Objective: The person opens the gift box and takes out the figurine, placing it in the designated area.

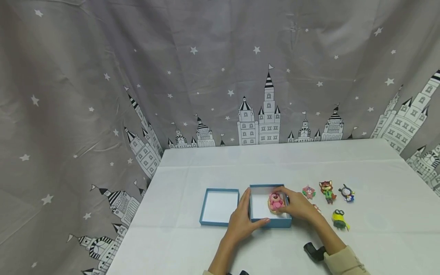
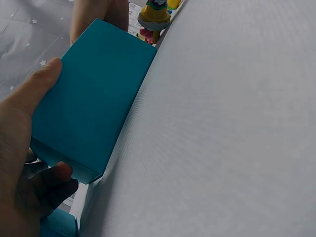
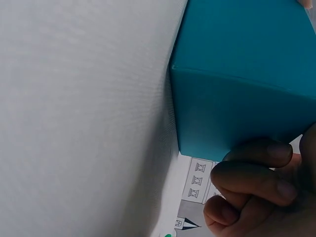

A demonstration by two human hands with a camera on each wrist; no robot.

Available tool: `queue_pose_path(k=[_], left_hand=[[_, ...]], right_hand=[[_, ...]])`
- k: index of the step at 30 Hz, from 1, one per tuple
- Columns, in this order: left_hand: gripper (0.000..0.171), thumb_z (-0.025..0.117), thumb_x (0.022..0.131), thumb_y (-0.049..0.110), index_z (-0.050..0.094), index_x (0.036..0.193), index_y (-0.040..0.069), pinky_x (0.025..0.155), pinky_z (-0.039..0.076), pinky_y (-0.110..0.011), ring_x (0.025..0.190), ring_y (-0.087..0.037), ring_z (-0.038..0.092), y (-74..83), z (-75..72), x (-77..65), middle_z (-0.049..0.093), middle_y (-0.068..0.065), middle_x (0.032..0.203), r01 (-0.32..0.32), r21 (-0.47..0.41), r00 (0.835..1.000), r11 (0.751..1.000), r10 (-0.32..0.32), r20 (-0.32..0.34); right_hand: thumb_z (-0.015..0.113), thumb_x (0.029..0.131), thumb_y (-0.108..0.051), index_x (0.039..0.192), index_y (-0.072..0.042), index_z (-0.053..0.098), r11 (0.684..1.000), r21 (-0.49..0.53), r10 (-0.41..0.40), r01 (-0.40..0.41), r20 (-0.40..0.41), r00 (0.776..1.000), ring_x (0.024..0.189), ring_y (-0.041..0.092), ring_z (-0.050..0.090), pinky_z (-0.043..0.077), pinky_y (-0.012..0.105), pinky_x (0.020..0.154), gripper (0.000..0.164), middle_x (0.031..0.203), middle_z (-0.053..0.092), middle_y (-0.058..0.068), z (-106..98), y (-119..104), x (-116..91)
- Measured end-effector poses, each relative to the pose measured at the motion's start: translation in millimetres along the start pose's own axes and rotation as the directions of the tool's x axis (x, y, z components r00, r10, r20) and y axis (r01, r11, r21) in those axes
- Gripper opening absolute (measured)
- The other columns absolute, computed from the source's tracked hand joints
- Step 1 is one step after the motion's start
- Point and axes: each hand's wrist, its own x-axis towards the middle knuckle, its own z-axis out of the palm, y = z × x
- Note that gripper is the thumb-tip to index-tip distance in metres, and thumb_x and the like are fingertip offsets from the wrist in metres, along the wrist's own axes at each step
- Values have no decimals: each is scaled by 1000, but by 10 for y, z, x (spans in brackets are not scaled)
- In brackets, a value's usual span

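Note:
A blue box [image 1: 271,223] with a white inside stands on the table. My left hand [image 1: 239,223] holds its near left corner, fingers along the left wall and thumb over the front edge; the left wrist view shows that thumb on the blue wall [image 2: 94,98]. Inside the box, toward its right side, is a pink bear figurine [image 1: 276,202]. My right hand [image 1: 298,205] reaches over the right wall and pinches the bear between thumb and fingers. In the right wrist view its other fingers [image 3: 252,180] curl outside the box; the bear is hidden there.
Left of the box lies a shallow blue-rimmed lid [image 1: 219,223], white inside. To the right are a pink star-shaped figure [image 1: 308,192], a fox figure [image 1: 327,191], a dark-and-blue figure [image 1: 347,193] and a yellow-green one-piece figure [image 1: 339,219]. Another small figure [image 1: 316,208] is partly hidden by my right hand.

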Motion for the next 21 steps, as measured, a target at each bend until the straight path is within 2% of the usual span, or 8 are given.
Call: queue_pose_path(k=[10,21], left_hand=[[106,67,71,62,16,148,10,94,42,-46,127,-32,39,1,1,-3,23,-11,151,1,4,1000,1000,-1,-5],[106,67,71,62,16,148,10,96,41,-46,128,-31,37,10,-10,-6,22,-10,151,10,3,1000,1000,-10,0]], right_hand=[[82,67,-20,120,-15,60,994,-87,58,-59,-18,998,90,33,61,48,53,74,58,110,62,22,18,-43,19],[83,65,-23,118,-17,61,990,-105,91,-93,-21,996,97,38,59,47,55,77,58,112,62,21,28,-69,24]])
